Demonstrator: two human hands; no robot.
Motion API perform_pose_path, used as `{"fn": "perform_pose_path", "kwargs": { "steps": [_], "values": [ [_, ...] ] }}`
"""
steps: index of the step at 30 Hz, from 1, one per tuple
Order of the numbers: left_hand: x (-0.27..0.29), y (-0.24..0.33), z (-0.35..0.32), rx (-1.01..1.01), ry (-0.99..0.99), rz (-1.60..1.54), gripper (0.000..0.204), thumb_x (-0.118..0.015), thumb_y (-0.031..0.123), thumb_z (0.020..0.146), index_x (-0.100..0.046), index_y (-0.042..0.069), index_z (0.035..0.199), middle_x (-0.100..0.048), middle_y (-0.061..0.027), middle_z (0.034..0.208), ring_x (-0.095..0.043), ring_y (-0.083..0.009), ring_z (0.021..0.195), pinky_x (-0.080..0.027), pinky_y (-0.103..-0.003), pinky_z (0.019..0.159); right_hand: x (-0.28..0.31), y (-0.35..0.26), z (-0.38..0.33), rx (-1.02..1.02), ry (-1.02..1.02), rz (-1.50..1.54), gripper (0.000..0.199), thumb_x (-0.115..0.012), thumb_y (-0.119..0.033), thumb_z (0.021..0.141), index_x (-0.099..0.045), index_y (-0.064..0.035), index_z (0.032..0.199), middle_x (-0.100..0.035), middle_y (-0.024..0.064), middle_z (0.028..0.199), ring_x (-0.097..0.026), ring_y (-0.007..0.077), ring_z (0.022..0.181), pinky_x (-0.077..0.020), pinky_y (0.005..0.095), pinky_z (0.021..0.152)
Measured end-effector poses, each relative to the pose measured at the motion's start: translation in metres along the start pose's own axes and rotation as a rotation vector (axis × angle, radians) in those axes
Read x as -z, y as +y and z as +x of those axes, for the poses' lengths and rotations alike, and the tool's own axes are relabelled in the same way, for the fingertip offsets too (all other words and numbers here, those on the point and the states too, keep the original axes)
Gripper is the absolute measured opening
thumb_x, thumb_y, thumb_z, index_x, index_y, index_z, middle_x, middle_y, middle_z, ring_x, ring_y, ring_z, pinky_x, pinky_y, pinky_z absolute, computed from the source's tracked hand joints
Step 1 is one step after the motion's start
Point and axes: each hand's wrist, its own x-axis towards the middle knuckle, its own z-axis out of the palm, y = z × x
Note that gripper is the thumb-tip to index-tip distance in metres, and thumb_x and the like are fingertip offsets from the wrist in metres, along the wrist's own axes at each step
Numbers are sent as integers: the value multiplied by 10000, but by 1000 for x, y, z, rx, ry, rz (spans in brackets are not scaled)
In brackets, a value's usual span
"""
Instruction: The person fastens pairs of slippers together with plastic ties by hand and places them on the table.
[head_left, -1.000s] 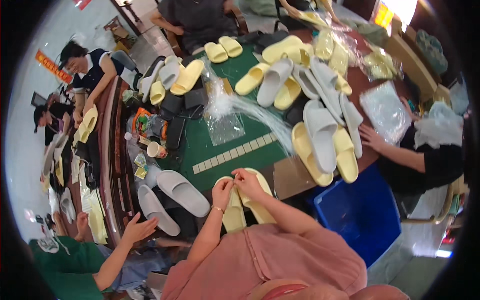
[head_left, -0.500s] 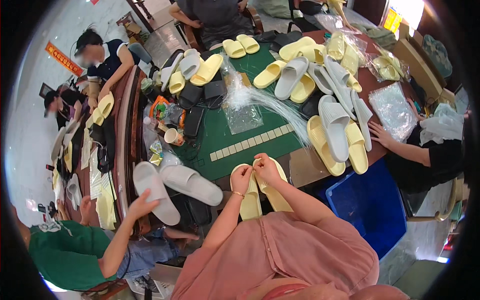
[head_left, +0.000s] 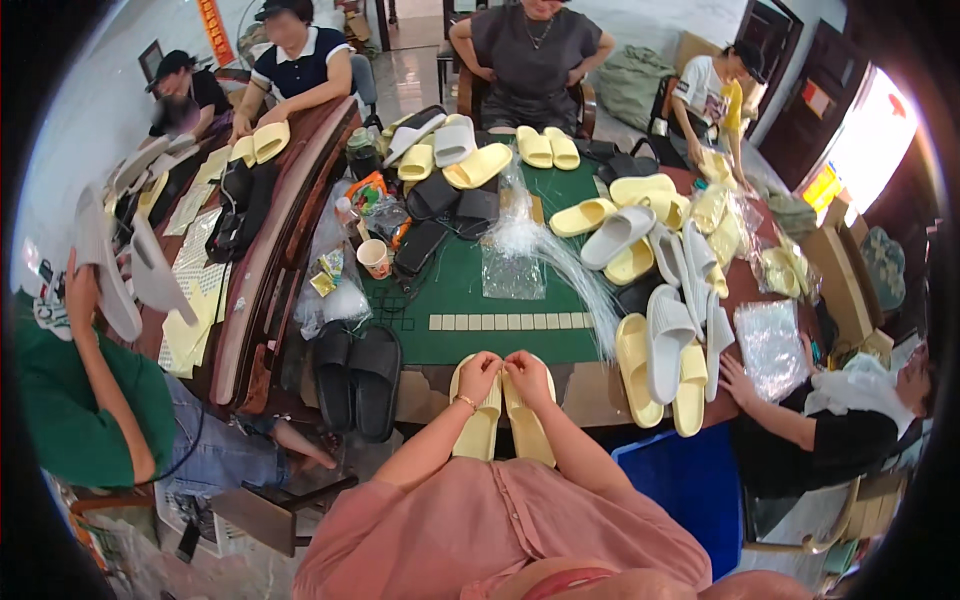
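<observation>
- Basically, a green-topped brown table [head_left: 418,348] is seen ahead.
- Blue plastic bin [head_left: 685,480] is placed low right.
- Black slide slippers [head_left: 374,385] are set at near-left table edge.
- Pale-yellow ribbed slippers [head_left: 479,430] are positioned at centre near edge, partly covered by left hand [head_left: 479,378] and right hand [head_left: 528,379].
- Fingers [head_left: 489,363] are pinched almost closed on both; anything held cannot be told.
</observation>
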Motion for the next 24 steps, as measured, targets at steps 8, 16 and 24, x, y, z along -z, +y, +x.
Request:
{"fn": "perform_pose_path", "kwargs": {
  "steps": [8,16,24],
  "values": [
    [-1,1,-7,-25,7,27,144,-599,157,813,-624,32,879,-632,-59,752,-594,-122,682,-474,-252,632,-2,-7,-4,40,-46,-58,105,-589,-77,789,-597,6,854,-610,98,732,-572,165,661,-468,285,640],
    [-3,-1,-5,-15,13,21,150,-597,148,818,-629,21,891,-636,-59,774,-591,-120,695,-475,-253,647,0,9,-2,93,-61,-121,69,-582,-59,776,-591,0,810,-587,106,703,-562,180,644,-456,296,619],
    [-4,-1,-8,-21,-6,63,148,-603,138,811,-637,14,884,-637,-53,764,-580,-106,682,-469,-251,631,-4,15,-4,77,-36,-88,53,-588,-52,754,-582,-4,777,-594,139,700,-586,253,639,-463,345,609]
  ]
}}
